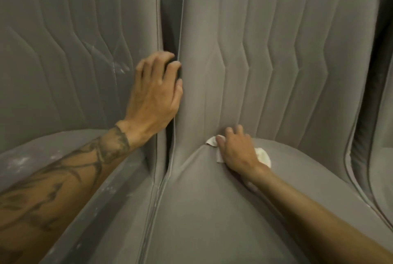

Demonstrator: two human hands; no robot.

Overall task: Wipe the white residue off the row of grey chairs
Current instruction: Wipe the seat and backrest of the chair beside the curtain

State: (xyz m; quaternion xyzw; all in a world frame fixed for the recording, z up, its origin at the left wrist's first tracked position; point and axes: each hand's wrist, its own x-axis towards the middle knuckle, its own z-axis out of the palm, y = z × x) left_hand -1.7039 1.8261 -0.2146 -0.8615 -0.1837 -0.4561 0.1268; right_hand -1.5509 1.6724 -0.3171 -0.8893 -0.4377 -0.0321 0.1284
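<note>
Mid chair (pixel 212 210) looks clean, R hand (pixel 238 151) grips cloth (pixel 264 156) at crease; L hand (pixel 155 93) hooks left chair (pixel 53 51) edge, residue (pixel 121 68) remains there

Right hand (pixel 238 151) presses white cloth (pixel 264 155) into middle chair (pixel 212 210)'s crease; left hand (pixel 155 93) grips left chair (pixel 53 51)'s edge.

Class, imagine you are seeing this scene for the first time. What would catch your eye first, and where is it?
The left hand, on a tattooed forearm, reaches between two grey chair backs, fingers curled into the gap. The right hand holds a white cloth at the crease where the seat of the middle chair meets its back. Streaks of white residue mark the left chair, on its back and seat.
</note>
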